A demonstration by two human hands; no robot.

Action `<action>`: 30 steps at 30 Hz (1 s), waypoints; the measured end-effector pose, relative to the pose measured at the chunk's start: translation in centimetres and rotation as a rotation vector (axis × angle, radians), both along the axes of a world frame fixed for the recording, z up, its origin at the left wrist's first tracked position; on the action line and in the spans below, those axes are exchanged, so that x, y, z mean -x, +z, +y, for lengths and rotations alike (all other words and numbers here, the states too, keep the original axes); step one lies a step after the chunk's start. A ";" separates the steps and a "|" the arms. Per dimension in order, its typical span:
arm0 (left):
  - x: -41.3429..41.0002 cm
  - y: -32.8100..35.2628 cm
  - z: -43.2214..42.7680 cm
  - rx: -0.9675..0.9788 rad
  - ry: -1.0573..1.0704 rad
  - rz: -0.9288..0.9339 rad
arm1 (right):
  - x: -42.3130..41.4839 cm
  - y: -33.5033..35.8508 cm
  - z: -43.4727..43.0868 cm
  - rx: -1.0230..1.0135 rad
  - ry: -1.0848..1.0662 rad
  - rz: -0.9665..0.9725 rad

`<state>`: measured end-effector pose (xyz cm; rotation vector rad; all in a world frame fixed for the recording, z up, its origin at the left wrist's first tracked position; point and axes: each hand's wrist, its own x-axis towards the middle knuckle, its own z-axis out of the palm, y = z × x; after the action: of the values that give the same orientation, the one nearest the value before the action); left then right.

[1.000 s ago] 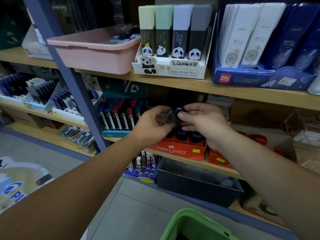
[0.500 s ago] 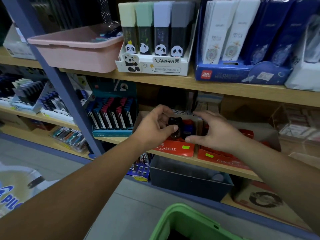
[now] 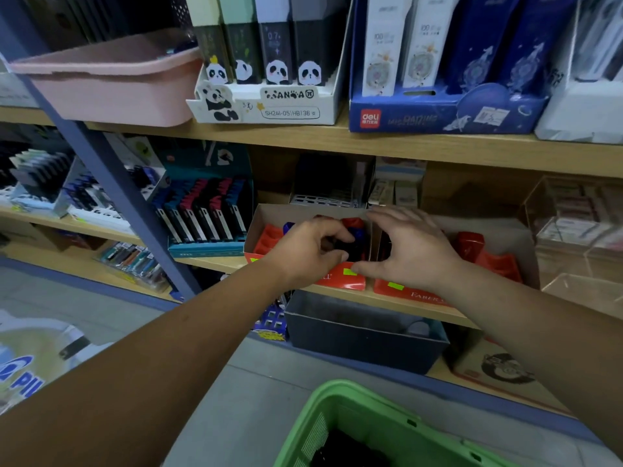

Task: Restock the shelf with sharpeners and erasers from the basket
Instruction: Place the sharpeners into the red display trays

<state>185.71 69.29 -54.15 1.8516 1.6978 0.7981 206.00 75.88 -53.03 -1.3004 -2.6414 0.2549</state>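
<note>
Fingers of our left hand pinching a sharpener, right hand spread, we should seat it squarely in the box.

Wooden shelf: red boxes, teal display box.

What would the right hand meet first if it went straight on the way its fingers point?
Probably the back wall of the left red display box, just beyond the right hand; depth is unclear.
</note>
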 end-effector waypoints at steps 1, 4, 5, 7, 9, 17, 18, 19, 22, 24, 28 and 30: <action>0.0 0.3 0.0 0.014 -0.006 0.035 | 0.1 -0.1 0.0 -0.008 -0.006 -0.005; -0.1 1.0 -0.2 -0.016 0.015 0.202 | 0.3 -0.1 -0.2 -0.025 -0.012 -0.022; -0.2 1.1 -0.7 -0.043 0.015 0.229 | 0.2 -0.1 -0.4 -0.034 -0.008 -0.018; -0.2 1.4 -1.5 -0.086 0.001 0.210 | 0.0 0.3 -1.0 -0.058 -0.003 0.002; 0.0 2.0 -3.1 -0.117 0.029 0.201 | -0.5 0.8 -2.1 -0.110 0.011 -0.008; -2.9 4.9 -10.2 0.148 -0.046 0.391 | -4.7 2.2 -12.9 -0.023 0.163 -0.016; -3.8 4.3 -11.1 0.216 -0.091 0.395 | -5.1 1.6 -14.5 0.054 0.189 -0.063; -4.7 3.5 -12.0 0.279 -0.131 0.381 | -5.3 0.6 -15.9 0.141 0.211 -0.125; -7.3 -0.7 -15.2 0.407 -0.190 0.348 | -5.4 -4.0 -19.2 0.447 0.221 -0.231; -8.8 -4.4 -17.4 0.482 -0.168 0.297 | -5.6 -8.5 -20.7 0.626 0.188 -0.215; -9.6 -11.7 -22.3 0.649 -0.050 0.178 | -5.7 -17.8 -24.8 0.863 0.081 -0.115; -9.5 -14.5 -24.7 0.739 -0.047 0.181 | -5.1 -21.8 -27.3 0.973 0.073 -0.087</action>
<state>195.16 44.61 -68.62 1.4510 1.7245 -0.0467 211.13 48.58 -74.79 -1.4144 -2.6873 1.6755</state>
